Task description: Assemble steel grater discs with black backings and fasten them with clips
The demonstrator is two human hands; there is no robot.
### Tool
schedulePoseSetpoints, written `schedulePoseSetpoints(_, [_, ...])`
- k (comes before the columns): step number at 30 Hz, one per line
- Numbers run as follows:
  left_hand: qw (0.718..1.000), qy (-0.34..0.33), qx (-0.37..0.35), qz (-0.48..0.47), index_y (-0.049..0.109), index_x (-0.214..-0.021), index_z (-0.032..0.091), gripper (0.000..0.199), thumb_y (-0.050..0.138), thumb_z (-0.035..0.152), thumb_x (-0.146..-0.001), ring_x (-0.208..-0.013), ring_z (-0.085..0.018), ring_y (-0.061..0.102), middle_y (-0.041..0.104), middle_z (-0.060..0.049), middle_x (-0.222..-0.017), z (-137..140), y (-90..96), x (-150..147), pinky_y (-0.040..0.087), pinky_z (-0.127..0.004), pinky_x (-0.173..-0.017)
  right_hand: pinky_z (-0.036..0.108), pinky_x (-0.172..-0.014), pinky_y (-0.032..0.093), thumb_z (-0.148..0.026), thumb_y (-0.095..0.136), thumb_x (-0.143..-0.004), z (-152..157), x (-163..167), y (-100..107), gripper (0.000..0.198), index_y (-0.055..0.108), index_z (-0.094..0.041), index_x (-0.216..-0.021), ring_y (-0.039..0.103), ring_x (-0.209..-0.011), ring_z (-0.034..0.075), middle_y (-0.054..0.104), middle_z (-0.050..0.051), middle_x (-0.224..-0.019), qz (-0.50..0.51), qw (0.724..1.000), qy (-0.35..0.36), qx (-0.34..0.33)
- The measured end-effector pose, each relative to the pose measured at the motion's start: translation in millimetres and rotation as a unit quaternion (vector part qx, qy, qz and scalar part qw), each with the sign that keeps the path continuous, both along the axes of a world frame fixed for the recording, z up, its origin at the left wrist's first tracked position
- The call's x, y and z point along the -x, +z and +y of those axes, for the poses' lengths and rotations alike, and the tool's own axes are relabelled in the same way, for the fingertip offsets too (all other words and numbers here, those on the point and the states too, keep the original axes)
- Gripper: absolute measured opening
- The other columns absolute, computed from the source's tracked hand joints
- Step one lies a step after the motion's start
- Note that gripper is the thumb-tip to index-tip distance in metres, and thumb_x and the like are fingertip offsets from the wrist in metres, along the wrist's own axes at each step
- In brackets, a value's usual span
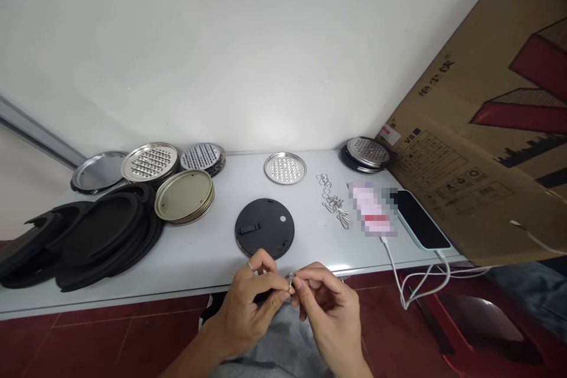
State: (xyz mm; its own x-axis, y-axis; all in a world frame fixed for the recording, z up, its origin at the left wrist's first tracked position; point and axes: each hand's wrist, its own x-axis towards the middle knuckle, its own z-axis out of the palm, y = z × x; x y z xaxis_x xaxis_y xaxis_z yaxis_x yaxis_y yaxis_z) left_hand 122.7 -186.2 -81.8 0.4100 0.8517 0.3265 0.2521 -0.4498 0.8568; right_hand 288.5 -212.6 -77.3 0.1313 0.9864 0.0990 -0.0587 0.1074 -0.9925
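Observation:
Just in front of the table edge, my left hand (257, 301) and my right hand (325, 307) meet at the fingertips. Both are closed in a pinch on a small metal ring (290, 277), mostly covered by the fingers. A thin band circles one finger of my left hand. Beyond the hands lies a round black disc (266, 230) with a small slot piece and a pale round spot. Loose metal rings (325, 183) and wire clips (339, 212) are scattered to its right. A round metal grater plate (285, 168) lies behind the disc.
On the left are black round rims (106, 230), gold-coloured round plates (183, 196) and stacked grater plates (150, 162). More graters (367, 152) stand back right. Two phones, one black-screened (423, 218), trail white cables (405, 295). A large cardboard box (460, 189) borders the right; a red stool (482, 331) stands below.

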Motion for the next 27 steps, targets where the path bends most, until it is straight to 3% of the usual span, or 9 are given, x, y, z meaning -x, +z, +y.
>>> schedulePoseSetpoints(5, [0.997,0.023,0.071,0.017,0.061,-0.081,0.018,0.021,0.054,0.028,-0.098,-0.076,-0.015,0.053,0.052,-0.002,-0.081,-1.4,3.8,-2.1,0.045,-0.028,-0.072,0.024,-0.053,0.053,-0.017,0.070,-0.089,0.1,-2.9,-1.2,0.010,0.078,-0.022,-0.089,0.065,-0.057,0.014,0.069,0.004,-0.073,-0.067,0.996,0.007,-0.063])
schedulePoseSetpoints(11, [0.990,0.006,-0.124,0.069,0.068,-0.082,0.019,0.018,0.055,0.017,-0.095,-0.068,-0.013,0.049,0.051,-0.001,-0.073,-0.8,-3.1,4.5,0.039,-0.026,-0.065,0.018,-0.037,0.046,-0.025,0.074,-0.087,1.5,-5.7,-3.9,0.007,0.076,-0.020,-0.082,0.063,-0.048,0.012,0.066,0.002,-0.069,0.015,0.999,0.026,0.013])
schedulePoseSetpoints(17, [0.996,0.045,-0.014,0.082,0.067,-0.077,0.018,0.023,0.054,0.022,-0.095,-0.069,-0.015,0.054,0.053,-0.002,-0.071,-6.4,1.0,2.9,0.045,-0.026,-0.064,0.017,-0.041,0.049,-0.022,0.074,-0.087,1.7,-4.4,-2.3,0.006,0.078,-0.020,-0.082,0.065,-0.053,0.012,0.068,0.003,-0.072,-0.017,0.999,0.049,-0.011])
schedulePoseSetpoints(24, [0.964,0.033,-0.231,0.124,0.071,-0.081,0.021,0.020,0.056,0.011,-0.090,-0.062,-0.013,0.045,0.049,0.000,-0.066,-1.5,-7.9,9.7,0.034,-0.029,-0.061,0.017,-0.037,0.046,-0.031,0.080,-0.083,7.8,-2.6,-5.2,0.015,0.073,-0.018,-0.079,0.062,-0.046,0.012,0.064,0.000,-0.059,0.080,0.993,0.055,0.067])
schedulePoseSetpoints(27, [0.982,0.028,-0.141,0.122,0.072,-0.085,0.021,0.018,0.057,0.022,-0.093,-0.068,-0.016,0.050,0.052,-0.002,-0.071,0.3,-8.4,12.1,0.039,-0.030,-0.064,0.016,-0.039,0.046,-0.029,0.080,-0.082,7.5,-1.5,-4.0,0.014,0.072,-0.018,-0.078,0.062,-0.048,0.011,0.066,0.000,-0.062,0.065,0.995,0.050,0.061])
